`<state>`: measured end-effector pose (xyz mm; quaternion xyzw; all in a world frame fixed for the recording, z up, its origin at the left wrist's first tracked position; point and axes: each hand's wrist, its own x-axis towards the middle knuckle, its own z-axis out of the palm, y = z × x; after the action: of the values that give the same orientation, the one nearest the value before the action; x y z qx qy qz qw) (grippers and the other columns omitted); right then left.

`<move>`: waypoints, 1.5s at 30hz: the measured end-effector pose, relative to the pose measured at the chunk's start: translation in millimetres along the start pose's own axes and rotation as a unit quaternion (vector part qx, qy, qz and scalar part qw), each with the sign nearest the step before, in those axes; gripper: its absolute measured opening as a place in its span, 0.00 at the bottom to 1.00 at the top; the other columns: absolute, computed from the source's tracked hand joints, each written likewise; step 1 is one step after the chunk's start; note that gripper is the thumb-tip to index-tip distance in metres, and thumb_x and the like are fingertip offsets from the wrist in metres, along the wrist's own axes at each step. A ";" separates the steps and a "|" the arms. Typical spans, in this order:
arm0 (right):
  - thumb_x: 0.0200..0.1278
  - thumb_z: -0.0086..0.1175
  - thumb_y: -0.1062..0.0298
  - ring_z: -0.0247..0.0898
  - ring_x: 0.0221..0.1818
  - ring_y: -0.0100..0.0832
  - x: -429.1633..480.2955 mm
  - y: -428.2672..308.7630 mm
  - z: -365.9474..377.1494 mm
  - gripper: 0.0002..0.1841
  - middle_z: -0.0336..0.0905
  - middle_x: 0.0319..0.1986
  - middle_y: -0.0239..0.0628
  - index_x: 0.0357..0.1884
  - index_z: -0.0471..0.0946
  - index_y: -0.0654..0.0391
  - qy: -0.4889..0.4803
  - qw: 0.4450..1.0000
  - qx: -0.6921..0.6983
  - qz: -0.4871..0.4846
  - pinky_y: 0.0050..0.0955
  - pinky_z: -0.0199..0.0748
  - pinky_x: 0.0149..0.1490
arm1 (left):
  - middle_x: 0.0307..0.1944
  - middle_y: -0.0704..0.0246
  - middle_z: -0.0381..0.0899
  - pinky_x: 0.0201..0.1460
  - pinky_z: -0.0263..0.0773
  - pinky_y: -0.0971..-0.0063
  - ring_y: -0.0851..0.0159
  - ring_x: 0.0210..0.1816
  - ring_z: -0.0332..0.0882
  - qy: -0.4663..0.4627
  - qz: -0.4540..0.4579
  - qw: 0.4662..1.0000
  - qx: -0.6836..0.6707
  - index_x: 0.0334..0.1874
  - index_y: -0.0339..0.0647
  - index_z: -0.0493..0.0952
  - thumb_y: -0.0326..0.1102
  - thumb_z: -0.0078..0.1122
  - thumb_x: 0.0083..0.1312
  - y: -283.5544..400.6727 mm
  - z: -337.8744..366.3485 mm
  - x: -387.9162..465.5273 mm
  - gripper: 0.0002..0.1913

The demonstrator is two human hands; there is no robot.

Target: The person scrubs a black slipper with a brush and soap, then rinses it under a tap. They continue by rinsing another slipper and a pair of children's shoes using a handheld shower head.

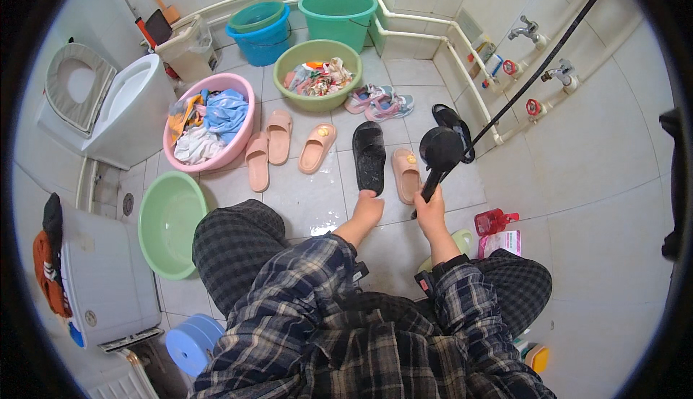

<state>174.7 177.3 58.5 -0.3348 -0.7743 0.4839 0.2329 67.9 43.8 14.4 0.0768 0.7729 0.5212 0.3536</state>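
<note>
My left hand (369,208) grips the near end of a black slipper (369,152), whose upper side faces me and looks wet. In my right hand (431,209) is the handle of a black shower head (440,149), its round head pointing away from me. A black hose (533,77) runs from it up to the right. Just beside the shower head, partly hidden by it, sits a pink slipper (405,174) with a yellow ornament. Its match, another pink slipper (318,147), lies left of the black one. A black sandal (452,123) is partly behind the shower head.
Clothes fill a pink basin (248,133) and a green basin (318,104). A light green basin (173,225) is at left, near a blue stool (195,345). Wall taps (560,75), a red bottle (490,222) and a toilet (127,106) border the wet tiles.
</note>
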 end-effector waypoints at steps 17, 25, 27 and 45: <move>0.51 0.51 0.72 0.78 0.33 0.47 -22.9 21.5 -2.3 0.24 0.79 0.34 0.55 0.54 0.68 0.64 -0.126 0.976 -0.147 0.104 0.39 0.74 0.41 | 0.45 0.51 0.76 0.53 0.69 0.63 0.49 0.50 0.75 0.031 -0.050 0.996 0.069 0.52 0.36 0.66 0.36 0.56 0.58 -36.8 -17.4 3.4 0.21; 0.51 0.53 0.71 0.75 0.43 0.53 -26.4 -12.3 -0.4 0.28 0.77 0.39 0.59 0.58 0.66 0.64 -0.134 0.986 -0.080 0.053 0.40 0.72 0.49 | 0.40 0.65 0.76 0.48 0.72 0.66 0.61 0.42 0.76 0.007 -0.114 0.932 -0.344 0.47 0.42 0.70 0.44 0.42 0.71 1.8 -34.2 69.3 0.14; 0.51 0.54 0.72 0.75 0.42 0.53 -31.0 -17.9 2.9 0.24 0.77 0.37 0.57 0.53 0.69 0.63 -0.162 0.984 -0.068 0.024 0.40 0.71 0.47 | 0.45 0.66 0.77 0.49 0.72 0.67 0.61 0.45 0.76 0.026 -0.117 0.895 -0.430 0.51 0.40 0.70 0.44 0.42 0.72 18.9 -36.2 90.0 0.16; 0.51 0.55 0.73 0.74 0.38 0.46 35.9 -6.9 17.5 0.20 0.75 0.33 0.52 0.48 0.69 0.64 -0.183 0.977 -0.084 0.063 0.36 0.70 0.44 | 0.47 0.62 0.75 0.39 0.76 0.56 0.56 0.42 0.77 -0.006 -0.185 0.859 -0.478 0.53 0.36 0.68 0.43 0.48 0.70 25.3 -14.2 193.0 0.18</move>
<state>136.6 191.5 58.7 -0.3068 -0.8193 0.4835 0.0274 -89.8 138.4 -51.0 -0.2425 0.4267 0.7513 0.4413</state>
